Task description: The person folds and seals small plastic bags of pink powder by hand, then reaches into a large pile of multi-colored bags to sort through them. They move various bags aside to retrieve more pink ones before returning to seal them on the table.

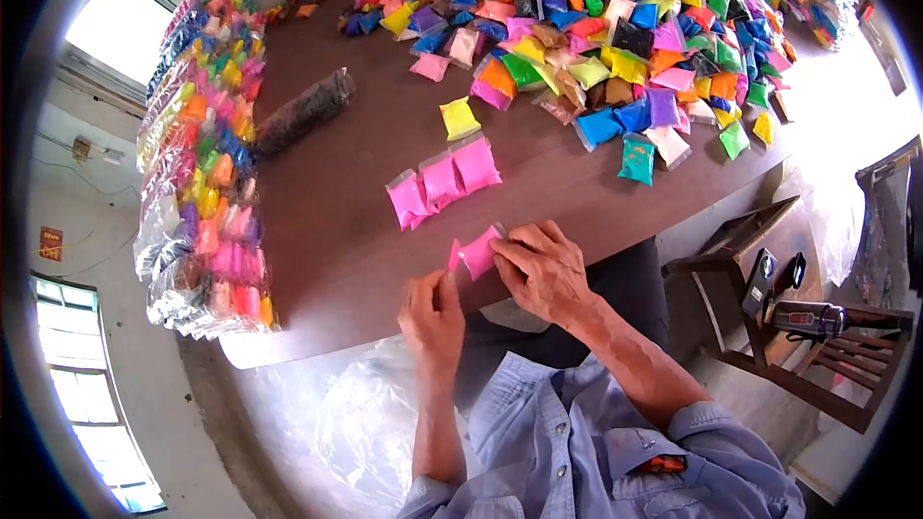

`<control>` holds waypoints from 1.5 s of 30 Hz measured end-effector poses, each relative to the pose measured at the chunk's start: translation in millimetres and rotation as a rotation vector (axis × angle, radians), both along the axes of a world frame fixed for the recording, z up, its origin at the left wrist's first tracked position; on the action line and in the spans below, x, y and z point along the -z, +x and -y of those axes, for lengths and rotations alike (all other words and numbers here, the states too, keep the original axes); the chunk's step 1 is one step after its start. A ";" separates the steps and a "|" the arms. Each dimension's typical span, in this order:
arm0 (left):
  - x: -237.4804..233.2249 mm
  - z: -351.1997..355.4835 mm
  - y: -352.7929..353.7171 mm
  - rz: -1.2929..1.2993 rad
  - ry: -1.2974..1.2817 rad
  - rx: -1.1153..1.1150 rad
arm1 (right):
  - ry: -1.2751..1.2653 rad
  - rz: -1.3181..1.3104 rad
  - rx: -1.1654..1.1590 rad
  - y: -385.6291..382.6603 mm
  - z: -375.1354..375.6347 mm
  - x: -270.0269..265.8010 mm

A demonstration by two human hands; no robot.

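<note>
Between the fingers of my right hand point(544, 271) is a small pink packet point(478, 256), pinched at its right edge just over the table's near edge. My left hand point(433, 315) is closed beside it, thumb and forefinger together on a narrow pink packet point(454, 255) that shows mostly edge-on. Beyond my hands, several pink packets point(442, 182) lie side by side in a short row. A single yellow packet point(460, 119) rests just behind that row. Palms and lower fingers are partly hidden from view.
A large heap of coloured packets point(615, 34) covers the table's far side. Clear bags filled with packets point(207, 173) line the left edge, near a dark filled bag point(306, 113). To the right stands a wooden chair point(740, 240) holding a flask-like object point(810, 318).
</note>
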State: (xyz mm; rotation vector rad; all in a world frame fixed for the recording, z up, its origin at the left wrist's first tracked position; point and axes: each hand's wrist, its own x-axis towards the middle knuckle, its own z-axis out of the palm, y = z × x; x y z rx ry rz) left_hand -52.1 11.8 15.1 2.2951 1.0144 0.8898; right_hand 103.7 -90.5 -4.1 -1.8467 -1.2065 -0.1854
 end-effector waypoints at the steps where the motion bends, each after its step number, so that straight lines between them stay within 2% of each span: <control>1: -0.2 3.2 0.4 0.022 0.069 0.051 | -0.002 0.000 -0.004 -0.4 0.1 -0.7; 5: 11.9 3.1 -1.6 0.036 0.062 0.059 | -0.005 0.007 0.000 -0.6 -0.9 -1.7; 8: 11.7 -8.2 -5.4 -0.065 0.149 0.002 | -0.012 0.009 -0.004 -0.3 -0.3 -0.7; 10: 10.8 -14.7 -7.9 -0.017 0.020 -0.048 | -0.011 0.013 -0.010 -0.6 -1.4 0.3; 14: -1.3 -5.1 -10.8 0.035 -0.039 -0.051 | -0.008 -0.016 0.020 -3.2 -1.9 -1.5; 17: -2.7 3.6 -11.5 0.100 -0.022 -0.022 | -0.029 -0.012 0.018 -3.9 -2.5 -5.0; 23: 0.9 18.8 1.8 0.028 0.085 0.011 | -0.066 -0.010 -0.048 -2.8 -3.2 -3.5; 25: 12.5 21.1 7.9 -0.030 0.195 0.051 | -0.072 -0.025 -0.066 -1.3 -1.9 -4.7; 33: 6.1 -4.6 -1.2 -0.116 0.169 -0.121 | -0.049 0.008 -0.066 -2.5 -1.2 -1.8; 34: 3.7 -5.9 -1.3 -0.066 0.129 -0.134 | -0.046 0.006 -0.066 -2.2 -0.9 -1.9; 37: -9.6 4.6 4.6 -0.040 0.139 -0.050 | -0.049 0.003 -0.060 -1.7 3.2 0.7; 40: -0.8 19.1 15.2 -0.100 0.164 0.062 | -0.016 0.008 -0.077 0.0 1.4 3.3; 45: 6.2 7.6 15.0 -0.170 0.195 -0.016 | 0.017 0.014 -0.073 -0.3 2.2 2.2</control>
